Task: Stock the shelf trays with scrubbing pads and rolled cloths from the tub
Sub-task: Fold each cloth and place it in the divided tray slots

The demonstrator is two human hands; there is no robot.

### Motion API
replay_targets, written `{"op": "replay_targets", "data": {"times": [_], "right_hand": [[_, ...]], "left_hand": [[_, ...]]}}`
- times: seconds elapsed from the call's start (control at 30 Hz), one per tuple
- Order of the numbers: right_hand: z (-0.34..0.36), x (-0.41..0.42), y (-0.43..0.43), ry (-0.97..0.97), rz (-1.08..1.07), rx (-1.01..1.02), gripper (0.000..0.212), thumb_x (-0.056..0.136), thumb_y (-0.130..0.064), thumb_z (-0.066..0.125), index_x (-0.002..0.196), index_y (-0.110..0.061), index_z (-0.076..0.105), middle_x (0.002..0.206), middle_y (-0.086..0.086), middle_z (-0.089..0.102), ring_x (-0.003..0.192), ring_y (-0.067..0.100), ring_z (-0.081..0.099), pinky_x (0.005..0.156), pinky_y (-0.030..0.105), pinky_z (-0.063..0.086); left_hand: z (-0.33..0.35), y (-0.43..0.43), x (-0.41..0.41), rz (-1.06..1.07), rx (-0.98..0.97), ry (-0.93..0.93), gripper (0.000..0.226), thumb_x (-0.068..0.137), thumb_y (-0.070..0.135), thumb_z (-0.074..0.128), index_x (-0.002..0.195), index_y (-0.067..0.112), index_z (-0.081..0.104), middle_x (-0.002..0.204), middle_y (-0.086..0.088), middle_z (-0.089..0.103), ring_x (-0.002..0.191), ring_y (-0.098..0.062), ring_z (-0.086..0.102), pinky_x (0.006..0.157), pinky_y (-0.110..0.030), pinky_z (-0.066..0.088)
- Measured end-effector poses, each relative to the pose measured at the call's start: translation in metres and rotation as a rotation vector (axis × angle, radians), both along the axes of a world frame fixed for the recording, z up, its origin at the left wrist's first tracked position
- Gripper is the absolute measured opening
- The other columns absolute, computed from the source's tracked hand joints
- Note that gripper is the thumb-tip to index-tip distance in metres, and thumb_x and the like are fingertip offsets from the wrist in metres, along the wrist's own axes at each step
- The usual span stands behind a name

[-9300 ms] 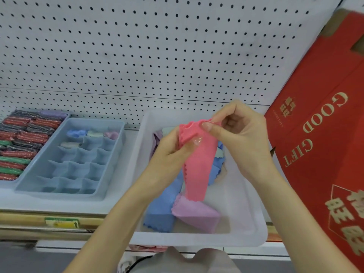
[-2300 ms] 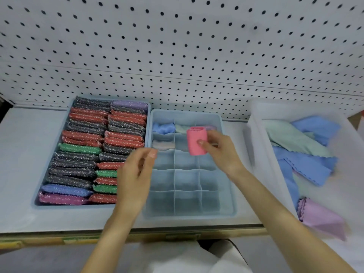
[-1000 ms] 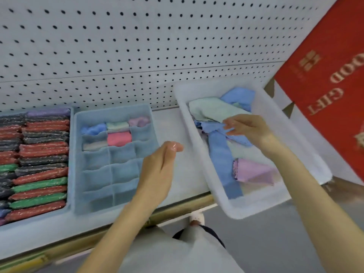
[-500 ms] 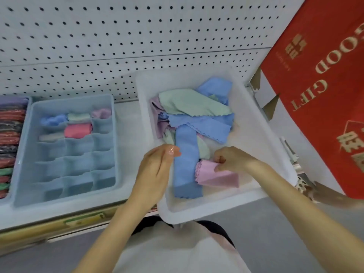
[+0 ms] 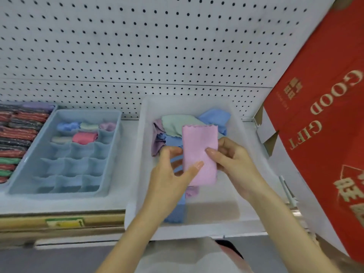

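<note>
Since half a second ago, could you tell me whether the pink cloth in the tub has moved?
Yes. The pink cloth has risen off the tub floor; the left hand and right hand hold it above the blue cloths.

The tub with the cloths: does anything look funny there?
Yes. The tub juts out past the shelf edge, not squarely on it, and its loose cloths lie jumbled, unlike the neat rolls in the blue tray.

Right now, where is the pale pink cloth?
Head view, just right of centre: the pale pink cloth is held between the left hand and the right hand over the white tub, right of the blue divider tray.
</note>
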State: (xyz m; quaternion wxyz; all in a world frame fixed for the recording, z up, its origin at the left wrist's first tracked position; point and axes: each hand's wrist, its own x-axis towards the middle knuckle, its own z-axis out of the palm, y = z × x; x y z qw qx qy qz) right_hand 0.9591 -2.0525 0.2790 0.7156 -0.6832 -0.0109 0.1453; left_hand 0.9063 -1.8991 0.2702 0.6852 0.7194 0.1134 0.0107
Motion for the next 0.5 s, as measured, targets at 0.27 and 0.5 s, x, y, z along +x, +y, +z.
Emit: {"op": "replay_targets", "data": {"times": [0.27,0.5], "right_hand": [[0.013,-0.001,0.005,-0.186,-0.008,0.08,0.013,0.075,-0.014,0.072,0.081,-0.008,0.063,0.078,0.0,0.066,0.074,0.01,0.059,0.067,0.022,0.049],[0.006,0.001,-0.008,-0.255,-0.062,-0.008,0.019,0.071,-0.021,0.073,0.07,-0.009,0.059,0.072,0.009,0.058,0.067,0.015,0.047,0.06,0.026,0.039]], "left_hand": [[0.014,-0.006,0.015,0.175,-0.074,-0.205,0.034,0.071,0.03,0.07,0.1,0.017,0.058,0.101,0.004,0.068,0.089,-0.011,0.067,0.073,-0.028,0.055],[0.011,-0.019,0.018,0.235,0.148,-0.323,0.022,0.072,0.022,0.068,0.093,0.029,0.063,0.1,0.004,0.061,0.091,-0.006,0.062,0.082,-0.02,0.048]]}}
